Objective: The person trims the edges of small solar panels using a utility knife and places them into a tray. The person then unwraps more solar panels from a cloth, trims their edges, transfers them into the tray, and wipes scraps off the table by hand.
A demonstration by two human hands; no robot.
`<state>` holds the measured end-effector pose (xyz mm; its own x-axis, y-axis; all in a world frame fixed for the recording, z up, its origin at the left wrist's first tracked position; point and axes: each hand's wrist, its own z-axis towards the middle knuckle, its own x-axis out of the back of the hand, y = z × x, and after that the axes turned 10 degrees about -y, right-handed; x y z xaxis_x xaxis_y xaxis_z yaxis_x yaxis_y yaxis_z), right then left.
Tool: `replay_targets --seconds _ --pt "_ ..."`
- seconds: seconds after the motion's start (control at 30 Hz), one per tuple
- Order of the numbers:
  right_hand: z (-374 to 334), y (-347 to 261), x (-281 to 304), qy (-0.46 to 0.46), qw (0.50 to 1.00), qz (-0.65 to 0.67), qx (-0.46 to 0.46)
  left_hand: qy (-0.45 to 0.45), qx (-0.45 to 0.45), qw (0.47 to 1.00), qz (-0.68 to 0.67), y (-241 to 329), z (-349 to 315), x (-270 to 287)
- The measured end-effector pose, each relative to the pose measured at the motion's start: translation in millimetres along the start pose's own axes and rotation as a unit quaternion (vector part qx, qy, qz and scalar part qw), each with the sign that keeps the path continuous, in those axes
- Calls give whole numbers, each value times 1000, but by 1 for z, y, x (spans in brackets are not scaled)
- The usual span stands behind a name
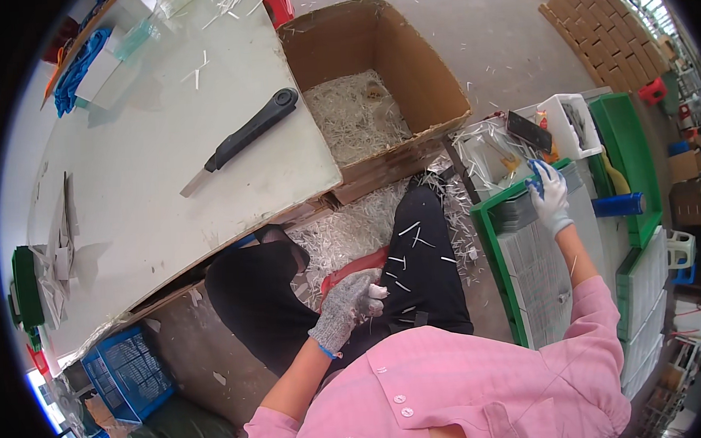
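Observation:
My left hand [349, 308], in a grey knit glove, rests closed over my lap; whether anything is inside it I cannot make out. A red curved object [362, 264] shows just beyond it, between my legs. My right hand [551, 196] wears a white glove with blue fingertips. Its fingers are stretched and apart at the far end of a green tray [491, 247] packed with stacks of thin grey-white pieces [531, 269]. On the white table to the left lies a black-handled utility knife [255, 129], its blade pointing toward me.
A large open cardboard box [430, 80] holds pale shredded strips. More strips litter the floor and my trousers. Near my right hand are a dark phone-like slab [530, 132], a white bin [561, 117], a blue cylinder [619, 205] and another green tray [633, 156]. A blue crate [129, 373] stands lower left.

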<state>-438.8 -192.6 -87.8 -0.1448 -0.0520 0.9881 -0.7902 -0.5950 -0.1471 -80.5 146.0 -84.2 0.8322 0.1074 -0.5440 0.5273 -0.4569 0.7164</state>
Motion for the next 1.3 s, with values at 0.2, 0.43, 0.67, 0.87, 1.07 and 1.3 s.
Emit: replay_targets --seconds 0.2,0.43,0.67,0.87,1.07,1.3 --pt "-26 13 -24 -34 993 -92 -70 12 59 993 -99 -6 7 0" --pt "-51 3 -16 -28 995 -95 -7 30 48 989 -133 -16 0 -1" --pt "-38 -42 -33 87 994 65 -31 61 2 987 -149 -10 -39 0" --pt "-52 -82 -20 96 990 48 87 87 -42 995 -35 -44 -25 5" --pt "-57 -131 -17 83 980 129 128 167 -20 981 95 -1 -62 -8" --pt "-39 -164 -10 61 978 156 127 311 -361 830 290 86 -129 39"
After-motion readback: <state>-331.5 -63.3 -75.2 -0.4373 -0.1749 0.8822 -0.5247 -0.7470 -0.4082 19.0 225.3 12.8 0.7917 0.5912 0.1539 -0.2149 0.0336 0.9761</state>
